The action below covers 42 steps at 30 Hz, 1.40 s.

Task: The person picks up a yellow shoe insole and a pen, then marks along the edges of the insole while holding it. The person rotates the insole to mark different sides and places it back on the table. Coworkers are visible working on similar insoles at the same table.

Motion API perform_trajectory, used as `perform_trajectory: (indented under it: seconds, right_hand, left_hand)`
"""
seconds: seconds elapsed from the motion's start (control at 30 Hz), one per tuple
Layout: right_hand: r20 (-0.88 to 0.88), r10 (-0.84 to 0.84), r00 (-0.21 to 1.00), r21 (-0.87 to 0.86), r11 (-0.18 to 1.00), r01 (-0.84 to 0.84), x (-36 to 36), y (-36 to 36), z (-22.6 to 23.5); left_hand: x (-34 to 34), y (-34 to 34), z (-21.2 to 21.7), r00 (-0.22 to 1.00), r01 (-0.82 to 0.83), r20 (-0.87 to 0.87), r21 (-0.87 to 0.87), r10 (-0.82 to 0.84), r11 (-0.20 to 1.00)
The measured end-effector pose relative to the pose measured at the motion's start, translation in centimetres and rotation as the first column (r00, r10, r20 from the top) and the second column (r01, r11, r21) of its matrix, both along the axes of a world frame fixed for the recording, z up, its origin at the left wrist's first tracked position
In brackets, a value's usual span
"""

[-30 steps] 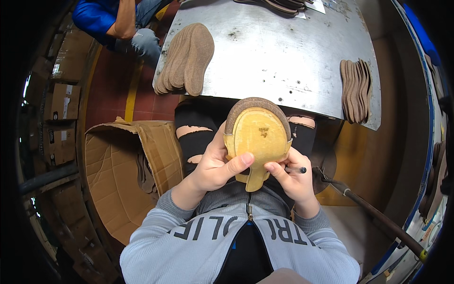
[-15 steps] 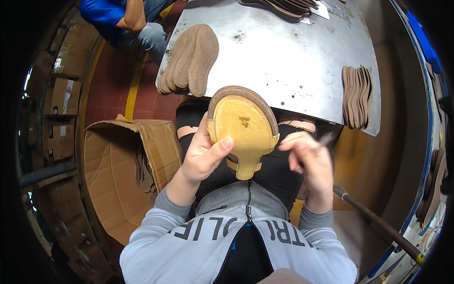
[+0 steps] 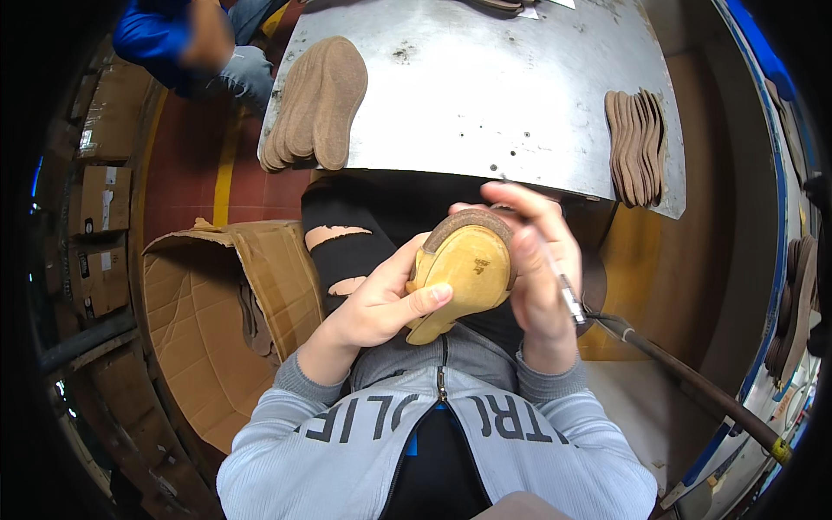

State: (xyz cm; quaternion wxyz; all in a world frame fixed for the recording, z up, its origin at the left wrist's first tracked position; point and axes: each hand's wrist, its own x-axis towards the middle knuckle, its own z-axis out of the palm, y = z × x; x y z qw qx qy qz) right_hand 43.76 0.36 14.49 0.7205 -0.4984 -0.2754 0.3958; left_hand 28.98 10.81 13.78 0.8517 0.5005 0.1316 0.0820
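Note:
Over my lap, my left hand grips a yellow sole-shaped template, thumb on its face and fingers behind. A brown felt insole lies along the template, its edge showing round the wide end. My right hand is at the right side of the template, its fingertips reaching around the wide end. Tucked in that hand is a slim pen with a clear and silver barrel, slanting toward my wrist. The pen's tip is blurred, and the back of the template is hidden.
Ahead stands a metal table with stacked brown insoles at its left and another row of insoles at its right. An open cardboard box holding insoles is at my left. A person in blue sits far left. A dark bar juts out at right.
The template has tilted, its narrow end swinging left. My right hand has come in from the right and up to the template's wide end. The view has shifted slightly.

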Motion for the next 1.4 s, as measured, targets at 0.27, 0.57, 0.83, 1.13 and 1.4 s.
perform_trajectory:
  seconds: [0.27,0.57,0.83,1.13,1.4]
  right_hand:
    - [-0.126,0.022,0.992,-0.059,0.998,-0.029,0.3,-0.5,0.5]
    - [-0.146,-0.084,0.986,-0.067,0.995,0.075,-0.1,-0.8,-0.2]
    - [-0.086,-0.047,0.995,-0.053,0.998,0.042,0.2,-0.8,0.1]
    - [-0.354,-0.212,0.911,-0.046,0.977,0.209,1.9,-0.5,-1.2]
    - [-0.458,-0.238,0.856,-0.011,0.965,0.263,3.2,-0.5,-1.8]
  left_hand:
    - [0.6,-0.4,0.5,0.999,-0.036,-0.040,-0.042,0.034,0.998]
    - [1.3,-1.5,-1.2,0.962,-0.272,-0.022,-0.157,0.272,0.949]
    - [1.5,-1.5,-1.5,0.937,-0.342,0.014,-0.158,0.349,0.926]
    - [1.6,0.3,-1.0,0.994,0.019,-0.100,0.568,0.047,0.823]
    - [1.5,-0.2,-1.9,0.993,0.059,-0.118,0.507,0.002,0.860]
